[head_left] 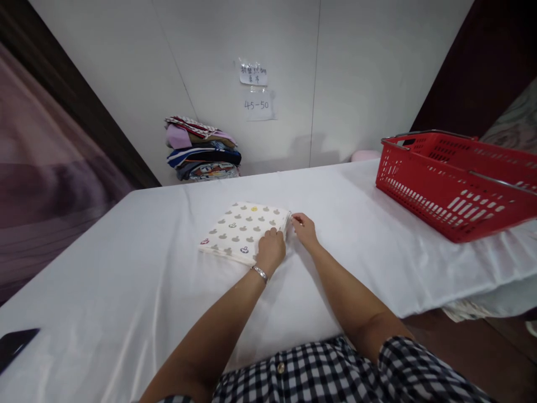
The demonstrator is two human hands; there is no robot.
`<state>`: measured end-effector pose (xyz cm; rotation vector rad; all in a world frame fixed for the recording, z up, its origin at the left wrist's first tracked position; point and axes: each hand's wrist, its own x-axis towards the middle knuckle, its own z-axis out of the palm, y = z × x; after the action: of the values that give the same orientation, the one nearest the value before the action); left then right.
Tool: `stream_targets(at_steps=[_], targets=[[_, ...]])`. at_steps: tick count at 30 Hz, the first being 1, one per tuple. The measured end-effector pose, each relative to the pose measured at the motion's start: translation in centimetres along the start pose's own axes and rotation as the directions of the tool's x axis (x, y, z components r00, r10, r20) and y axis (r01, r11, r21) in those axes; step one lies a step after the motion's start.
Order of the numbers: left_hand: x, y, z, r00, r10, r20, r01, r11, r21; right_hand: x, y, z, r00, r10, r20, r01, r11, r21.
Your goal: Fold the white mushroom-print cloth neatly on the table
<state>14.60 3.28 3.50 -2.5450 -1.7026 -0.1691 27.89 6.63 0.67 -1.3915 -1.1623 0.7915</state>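
On the white table [126, 291], both hands pinch the folded cloth [239, 230].

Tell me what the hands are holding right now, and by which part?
The folded patterned cloth: left hand rests on its near right corner, right hand fingertips pinch its right edge.

White-sheeted table [126, 291]: folded cloth [241, 230], red basket [453, 184], perhaps phone [14, 344]
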Motion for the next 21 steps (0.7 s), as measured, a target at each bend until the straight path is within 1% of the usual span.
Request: stream_targets(at_steps=[1,2,3,4,5,6,7,9,13,16,18,20,21], targets=[[-0.2,0.1,0.2,1.0,0.012,-0.013,-0.012,1.0,0.006,-0.1,0.0,0.0,0.989,-0.15,0.007,0.15,0.986,-0.076],[-0.5,0.1,0.3,1.0,0.017,-0.026,-0.017,1.0,0.005,-0.3,0.0,0.1,0.956,-0.288,0.063,0.294,0.943,-0.158],[-0.7,0.2,0.4,0.999,0.018,-0.038,-0.018,1.0,-0.001,-0.4,0.0,0.2,0.911,-0.38,0.158,0.408,0.883,-0.231],[-0.9,0.2,0.4,0.999,0.018,-0.047,-0.019,1.0,-0.01,-0.6,0.0,0.2,0.872,-0.411,0.266,0.478,0.83,-0.287],[-1.1,0.2,0.4,0.998,0.021,-0.055,-0.022,1.0,-0.02,-0.8,0.0,0.3,0.843,-0.398,0.36,0.516,0.788,-0.336],[-1.3,0.2,0.3,0.998,0.029,-0.064,-0.031,0.999,-0.029,-1.0,0.0,0.3,0.827,-0.363,0.43,0.531,0.758,-0.38],[-1.5,0.1,0.2,0.996,0.04,-0.075,-0.043,0.998,-0.038,-1.1,0.1,0.3,0.82,-0.322,0.473,0.531,0.737,-0.419],[-1.8,-0.3,-0.3,0.994,0.063,-0.094,-0.07,0.995,-0.067,-1.2,0.2,0.2,0.822,-0.264,0.505,0.519,0.713,-0.472],[-2.2,-2.4,-0.7,0.99,0.051,-0.134,-0.074,0.983,-0.171,-1.2,0.7,-0.1,0.824,-0.262,0.502,0.516,0.712,-0.476],[-2.9,-4.0,0.2,0.975,0.075,-0.209,-0.114,0.977,-0.181,-1.1,0.5,0.2,0.833,-0.251,0.493,0.505,0.71,-0.49],[-3.5,-4.3,1.1,0.969,0.106,-0.222,-0.139,0.98,-0.143,-0.7,-0.4,0.8,0.844,-0.25,0.474,0.498,0.693,-0.522],[-4.0,-4.1,1.9,0.97,0.096,-0.223,-0.124,0.985,-0.116,0.0,-1.8,1.8,0.85,-0.281,0.445,0.506,0.669,-0.544],[-4.2,-4.0,2.1,0.971,0.086,-0.221,-0.112,0.988,-0.11,0.5,-2.6,2.5,0.845,-0.306,0.438,0.52,0.657,-0.546]])
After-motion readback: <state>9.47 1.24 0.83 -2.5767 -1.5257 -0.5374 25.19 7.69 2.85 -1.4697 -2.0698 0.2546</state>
